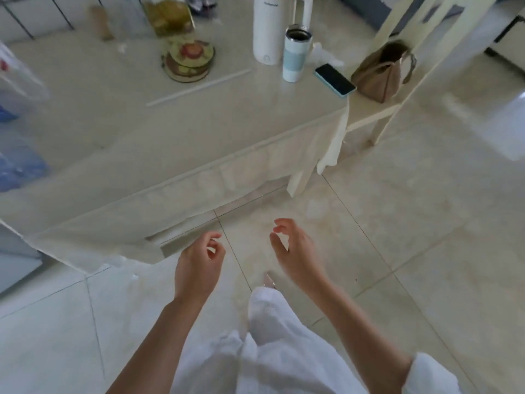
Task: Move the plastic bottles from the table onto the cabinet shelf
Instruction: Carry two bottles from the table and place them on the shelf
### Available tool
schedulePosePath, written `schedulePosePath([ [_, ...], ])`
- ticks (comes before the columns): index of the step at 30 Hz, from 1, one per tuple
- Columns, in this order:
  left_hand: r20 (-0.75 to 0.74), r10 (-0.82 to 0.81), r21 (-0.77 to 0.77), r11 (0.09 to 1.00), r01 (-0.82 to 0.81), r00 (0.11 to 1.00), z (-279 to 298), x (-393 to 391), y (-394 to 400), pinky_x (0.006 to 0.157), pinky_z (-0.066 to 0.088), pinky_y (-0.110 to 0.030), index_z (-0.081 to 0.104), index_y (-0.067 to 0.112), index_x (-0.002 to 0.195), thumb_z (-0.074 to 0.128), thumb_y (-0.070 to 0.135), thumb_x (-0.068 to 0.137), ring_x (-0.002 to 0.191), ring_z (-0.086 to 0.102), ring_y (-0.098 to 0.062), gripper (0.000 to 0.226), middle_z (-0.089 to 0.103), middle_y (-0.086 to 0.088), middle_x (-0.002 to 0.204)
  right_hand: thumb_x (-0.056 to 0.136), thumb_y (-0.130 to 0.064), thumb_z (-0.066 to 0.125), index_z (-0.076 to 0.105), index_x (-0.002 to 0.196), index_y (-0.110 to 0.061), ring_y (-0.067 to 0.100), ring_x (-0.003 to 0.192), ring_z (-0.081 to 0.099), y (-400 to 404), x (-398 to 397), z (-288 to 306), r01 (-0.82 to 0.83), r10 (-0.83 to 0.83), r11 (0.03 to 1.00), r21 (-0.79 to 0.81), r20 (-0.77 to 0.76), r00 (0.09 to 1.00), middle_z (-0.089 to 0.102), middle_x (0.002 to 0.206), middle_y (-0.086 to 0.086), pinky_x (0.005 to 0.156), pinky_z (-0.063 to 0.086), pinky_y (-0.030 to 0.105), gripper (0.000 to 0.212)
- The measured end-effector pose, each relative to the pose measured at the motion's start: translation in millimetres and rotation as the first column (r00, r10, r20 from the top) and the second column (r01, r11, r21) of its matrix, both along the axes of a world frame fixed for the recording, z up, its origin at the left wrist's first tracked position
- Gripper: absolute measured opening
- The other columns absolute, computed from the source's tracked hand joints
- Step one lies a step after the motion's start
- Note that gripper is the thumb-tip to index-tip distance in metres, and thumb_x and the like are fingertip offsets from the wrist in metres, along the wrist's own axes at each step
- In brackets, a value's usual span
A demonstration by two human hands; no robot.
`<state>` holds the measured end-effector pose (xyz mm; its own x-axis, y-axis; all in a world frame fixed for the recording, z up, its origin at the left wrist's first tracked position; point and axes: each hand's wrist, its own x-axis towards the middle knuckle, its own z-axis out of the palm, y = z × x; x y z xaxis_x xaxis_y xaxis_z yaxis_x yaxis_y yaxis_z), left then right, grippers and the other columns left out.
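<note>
Both hands are empty and hang over the floor in the lower middle of the frame, in front of the table [199, 132], which fills the upper left and centre. The left hand [199, 261] has its fingers loosely curled, the thumb and first finger a little apart, touching nothing. The right hand [294, 251] is also half open, fingers bent like a soft claw, and it holds nothing.

The plastic bottles seem to be at the far side of the table, in the upper left of the frame: a clear bottle with yellow content [167, 17] stands behind a round decorated tin [189, 59], and another pale bottle [100, 22] is left of it, but this part is blurred and I cannot tell how many bottles there are. A tall white flask [265, 27], a tumbler with a blue band [295, 54] and a phone [335, 79] stand toward the upper right corner of the table; they do not look like the task's things. The cabinet shelf is not in view.

I judge that the step in hand is to reach for a bottle. To do it well, the person should step nearer, reach over the tin without knocking it, and take each bottle around the body, upright. One bottle in each hand seems possible
</note>
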<state>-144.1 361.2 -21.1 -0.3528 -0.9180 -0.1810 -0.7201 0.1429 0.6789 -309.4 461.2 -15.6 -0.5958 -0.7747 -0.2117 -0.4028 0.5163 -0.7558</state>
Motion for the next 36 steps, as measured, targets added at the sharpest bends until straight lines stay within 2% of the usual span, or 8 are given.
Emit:
schedulePosePath([
  [5, 0.001, 0.136, 0.002, 0.991, -0.136, 0.991, 7, -25, -47, 0.075, 0.055, -0.036, 0.067, 0.022, 0.104, 0.056, 0.021, 0.091, 0.081, 0.065, -0.018, 0.017, 0.070, 0.002, 0.087, 0.095, -0.025, 0.054, 0.051, 0.124, -0.015, 0.017, 0.113, 0.058, -68, -39, 8, -0.154, 0.155, 0.988, 0.014, -0.005, 0.988, 0.064, 0.117, -0.001, 0.084, 0.035, 0.020, 0.031],
  [9, -0.008, 0.242, 0.007, 0.970, -0.241, 0.970, 10, -40, -85, 0.073, 0.055, -0.035, 0.066, 0.026, 0.102, 0.056, 0.022, 0.090, 0.080, 0.065, -0.016, 0.017, 0.067, 0.008, 0.080, 0.096, -0.022, 0.054, 0.051, 0.125, -0.012, 0.020, 0.113, 0.057, -126, -63, 14, -0.289, 0.289, 0.957, 0.010, -0.032, 0.957, 0.064, 0.118, 0.003, 0.082, 0.034, 0.017, 0.031],
  [15, -0.034, 0.391, 0.006, 0.920, -0.391, 0.920, 10, -31, -136, 0.067, 0.049, -0.027, 0.068, 0.026, 0.099, 0.059, 0.019, 0.088, 0.072, 0.065, -0.016, 0.016, 0.062, 0.015, 0.069, 0.095, -0.021, 0.056, 0.052, 0.125, -0.010, 0.021, 0.115, 0.058, -205, -62, 14, -0.392, 0.392, 0.920, 0.019, 0.004, 0.920, 0.065, 0.118, 0.007, 0.088, 0.037, 0.021, 0.032],
  [23, -0.036, 0.501, 0.018, 0.865, -0.501, 0.865, 2, 21, -223, 0.066, 0.051, -0.031, 0.069, 0.021, 0.096, 0.062, 0.013, 0.087, 0.069, 0.067, -0.018, 0.014, 0.065, 0.007, 0.074, 0.094, -0.018, 0.058, 0.055, 0.118, -0.004, 0.027, 0.110, 0.060, -314, -9, 10, -0.491, 0.491, 0.871, 0.017, -0.018, 0.871, 0.066, 0.114, 0.012, 0.088, 0.039, 0.027, 0.028],
  [26, -0.025, 0.523, 0.012, 0.852, -0.523, 0.852, 0, 57, -265, 0.064, 0.047, -0.028, 0.070, 0.020, 0.097, 0.062, 0.012, 0.087, 0.068, 0.066, -0.019, 0.015, 0.067, 0.003, 0.077, 0.095, -0.019, 0.057, 0.055, 0.121, -0.003, 0.027, 0.112, 0.059, -358, 22, 11, -0.516, 0.516, 0.856, 0.031, -0.002, 0.856, 0.065, 0.117, 0.012, 0.092, 0.039, 0.028, 0.030],
  [29, -0.007, 0.542, 0.007, 0.840, -0.542, 0.840, 1, 96, -307, 0.063, 0.040, -0.025, 0.070, 0.019, 0.096, 0.064, 0.010, 0.085, 0.068, 0.066, -0.020, 0.016, 0.066, 0.002, 0.074, 0.094, -0.019, 0.058, 0.055, 0.122, -0.003, 0.028, 0.112, 0.059, -402, 57, 14, -0.519, 0.518, 0.854, 0.039, 0.014, 0.855, 0.066, 0.116, 0.012, 0.094, 0.041, 0.030, 0.032],
  [36, 0.026, 0.616, 0.013, 0.787, -0.616, 0.788, -5, 170, -381, 0.068, 0.040, -0.026, 0.070, 0.021, 0.097, 0.064, 0.013, 0.085, 0.071, 0.062, -0.019, 0.016, 0.063, 0.007, 0.076, 0.095, -0.023, 0.057, 0.055, 0.122, -0.004, 0.026, 0.111, 0.060, -489, 133, 10, -0.594, 0.591, 0.802, 0.072, 0.055, 0.805, 0.068, 0.115, 0.011, 0.095, 0.041, 0.030, 0.033],
])
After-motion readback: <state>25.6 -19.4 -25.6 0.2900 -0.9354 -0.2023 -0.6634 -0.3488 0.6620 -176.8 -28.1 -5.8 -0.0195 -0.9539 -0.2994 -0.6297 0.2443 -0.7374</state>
